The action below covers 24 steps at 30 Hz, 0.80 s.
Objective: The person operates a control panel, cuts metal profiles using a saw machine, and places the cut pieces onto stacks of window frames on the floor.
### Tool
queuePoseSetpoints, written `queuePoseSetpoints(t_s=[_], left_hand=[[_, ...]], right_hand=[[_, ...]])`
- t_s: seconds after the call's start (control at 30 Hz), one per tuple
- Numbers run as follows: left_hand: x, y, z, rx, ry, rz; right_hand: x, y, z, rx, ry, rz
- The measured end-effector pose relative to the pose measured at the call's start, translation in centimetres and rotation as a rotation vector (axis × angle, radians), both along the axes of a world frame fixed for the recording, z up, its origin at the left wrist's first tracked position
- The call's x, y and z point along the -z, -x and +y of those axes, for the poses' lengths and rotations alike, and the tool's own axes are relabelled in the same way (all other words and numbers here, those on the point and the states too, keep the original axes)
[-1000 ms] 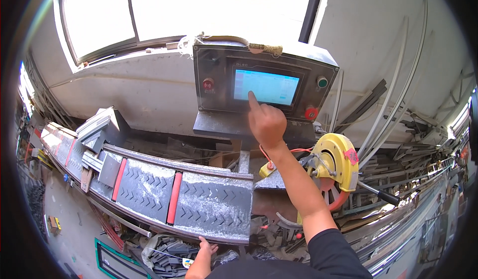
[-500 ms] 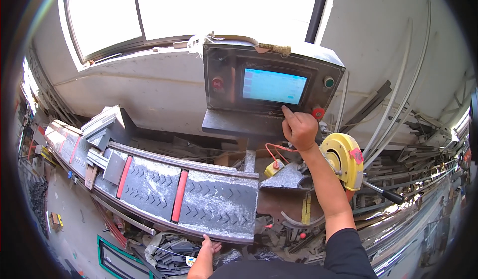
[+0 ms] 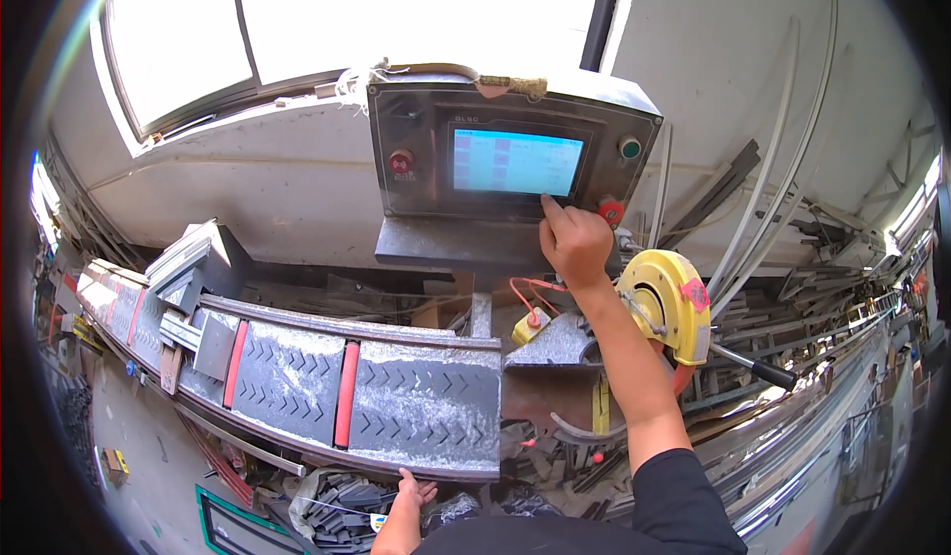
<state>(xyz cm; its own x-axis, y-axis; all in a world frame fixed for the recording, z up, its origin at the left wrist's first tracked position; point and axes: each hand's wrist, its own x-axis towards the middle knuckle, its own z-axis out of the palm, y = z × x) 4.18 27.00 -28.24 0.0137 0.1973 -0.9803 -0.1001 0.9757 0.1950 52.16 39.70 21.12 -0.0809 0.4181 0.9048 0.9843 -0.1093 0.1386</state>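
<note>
My right hand is at the control panel, its index fingertip at the lower edge of the lit touchscreen. The other fingers are curled in, with nothing in them. Left of the screen is a red button; on the right are a green button and a red knob near my knuckles. My left hand lies open, fingers apart, by the front edge of the long machine bed; I cannot tell whether it touches. The dark bed has chevron marks, red cross strips and whitish dust.
A yellow round-housed saw with a black-handled lever stands right of my right forearm. A grey clamp block sits on the bed's left part. Offcuts lie below the bed. Long metal profiles are stacked on the right.
The view has shifted, so the panel and bed sit further left. On the screen, the page now shows reddish blocks. My right index finger remains at its lower edge; my left hand stays by the bed.
</note>
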Motion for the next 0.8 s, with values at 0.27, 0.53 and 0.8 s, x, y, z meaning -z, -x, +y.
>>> queuePoseSetpoints(t_s=[0.27, 0.53, 0.8], left_hand=[[-0.8, -0.7, 0.8, 0.054, -0.021, 0.012], [-0.3, -0.6, 1.0, 0.082, 0.017, 0.021], [-2.4, -1.0, 2.0, 0.024, 0.1, 0.124]], right_hand=[[-0.4, -0.2, -1.0, -0.094, -0.027, -0.086], [10.3, 9.3, -4.7, -0.236, 0.043, -0.067], [33.4, 17.2, -33.2, -0.179, 0.677, 0.656]])
